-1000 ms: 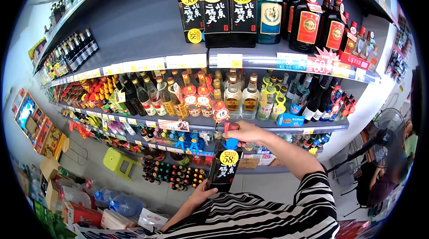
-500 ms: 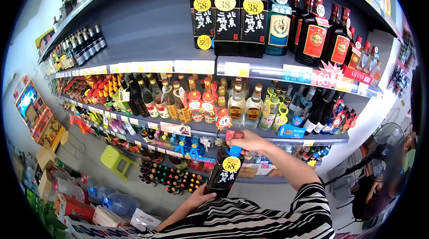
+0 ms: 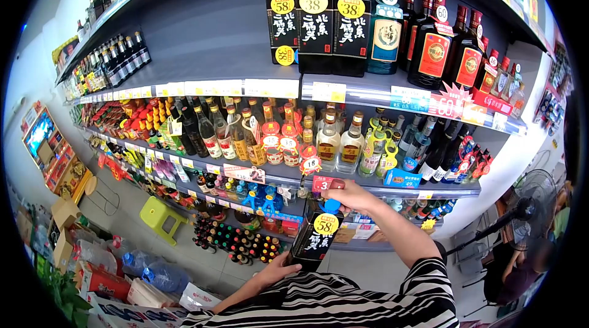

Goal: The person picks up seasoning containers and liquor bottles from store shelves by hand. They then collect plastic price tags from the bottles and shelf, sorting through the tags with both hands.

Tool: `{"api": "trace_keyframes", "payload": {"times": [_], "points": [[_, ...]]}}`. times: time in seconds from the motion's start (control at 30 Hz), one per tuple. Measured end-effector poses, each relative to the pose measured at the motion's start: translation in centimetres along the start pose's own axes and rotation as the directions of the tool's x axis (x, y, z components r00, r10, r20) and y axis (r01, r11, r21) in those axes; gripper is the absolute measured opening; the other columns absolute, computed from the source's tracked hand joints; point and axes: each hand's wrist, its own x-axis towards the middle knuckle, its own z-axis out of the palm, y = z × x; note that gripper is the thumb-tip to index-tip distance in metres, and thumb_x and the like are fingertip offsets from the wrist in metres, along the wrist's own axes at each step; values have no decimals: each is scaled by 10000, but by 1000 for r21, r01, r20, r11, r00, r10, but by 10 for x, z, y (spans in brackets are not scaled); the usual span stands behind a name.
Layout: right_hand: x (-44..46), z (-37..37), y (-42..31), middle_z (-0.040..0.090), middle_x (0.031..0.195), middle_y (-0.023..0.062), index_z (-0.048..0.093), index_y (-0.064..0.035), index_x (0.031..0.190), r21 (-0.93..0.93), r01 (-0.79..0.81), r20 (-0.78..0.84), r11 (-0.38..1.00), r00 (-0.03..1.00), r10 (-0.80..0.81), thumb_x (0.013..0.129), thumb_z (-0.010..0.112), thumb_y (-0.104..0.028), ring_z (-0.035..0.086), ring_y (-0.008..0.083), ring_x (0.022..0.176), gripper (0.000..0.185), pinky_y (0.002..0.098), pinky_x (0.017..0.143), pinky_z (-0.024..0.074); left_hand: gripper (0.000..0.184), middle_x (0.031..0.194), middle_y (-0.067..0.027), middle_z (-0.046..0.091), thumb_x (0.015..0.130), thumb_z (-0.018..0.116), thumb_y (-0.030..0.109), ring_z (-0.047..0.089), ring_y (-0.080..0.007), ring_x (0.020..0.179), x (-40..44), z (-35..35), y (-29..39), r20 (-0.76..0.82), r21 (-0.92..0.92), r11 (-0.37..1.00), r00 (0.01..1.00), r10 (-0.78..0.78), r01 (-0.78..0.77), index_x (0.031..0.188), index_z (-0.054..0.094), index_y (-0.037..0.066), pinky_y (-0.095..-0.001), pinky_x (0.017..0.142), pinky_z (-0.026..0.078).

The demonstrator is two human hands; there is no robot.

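A black boxed bottle (image 3: 311, 241) with a blue collar and a yellow 58 tag is held tilted in front of the striped shirt. My right hand (image 3: 350, 196) is closed round its neck, near a red price tag (image 3: 324, 185) on the shelf edge. Lower down, my left hand (image 3: 277, 271) grips the bottom of the box, with the fingertips partly hidden behind it. Similar black boxed bottles (image 3: 316, 34) stand on the upper shelf, beside a teal-labelled bottle (image 3: 385, 37).
Rows of bottles fill the middle shelf (image 3: 362, 187), with more below. On the floor are a green stool (image 3: 163, 217), bottle groups and wrapped water jugs (image 3: 164, 279). A standing fan (image 3: 521, 208) and a seated person (image 3: 521, 276) are at the right.
The view has tilted and shifted, so the shelves appear lower and further right than a second ago. Both hands still hold the boxed bottle, which leans a little more.
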Motion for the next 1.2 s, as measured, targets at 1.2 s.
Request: {"api": "trace_keyframes", "payload": {"times": [1.2], "points": [[11, 18, 67, 495, 584, -34, 529, -112, 751, 199, -70, -110, 978, 990, 93, 803, 632, -341, 431, 50, 459, 257, 204, 394, 298, 608, 1235, -71, 510, 826, 663, 107, 486, -138, 1088, -7, -16, -20, 21, -19, 997, 997, -78, 78, 1332, 350, -17, -278, 949, 382]]}}
